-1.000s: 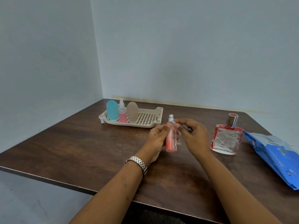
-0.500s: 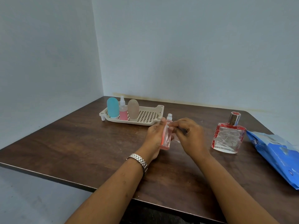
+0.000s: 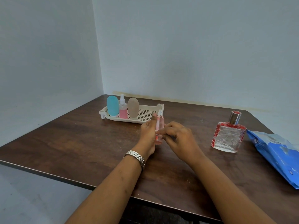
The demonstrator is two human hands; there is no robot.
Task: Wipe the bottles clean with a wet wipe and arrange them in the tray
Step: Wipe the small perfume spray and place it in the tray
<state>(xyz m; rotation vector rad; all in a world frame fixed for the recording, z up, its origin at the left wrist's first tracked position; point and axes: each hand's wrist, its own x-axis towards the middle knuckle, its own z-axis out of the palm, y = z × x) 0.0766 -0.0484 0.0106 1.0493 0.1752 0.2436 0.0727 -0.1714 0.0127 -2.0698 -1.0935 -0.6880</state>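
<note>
One slim pink bottle [image 3: 159,124] is being held upright over the surface [image 3: 80,143], in front of the tray [image 3: 161,105], by the left grip [image 3: 148,132], its fingers being curled round the body. The right grip [image 3: 178,137], fingers curled, is being pressed against the bottle's lower part; whether anything is being pinched cannot be told. A blue bottle [image 3: 112,105], a spray bottle [image 3: 123,111] and a beige bottle [image 3: 133,107] are standing at the tray's left end.

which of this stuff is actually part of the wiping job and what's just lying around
Part of the job: slim pink bottle in the left hand, right hand at it; tray; blue bottle, pink spray bottle, beige bottle standing in it; square perfume bottle; blue wipe pack.
Just there: wristwatch on the left wrist; table.
</note>
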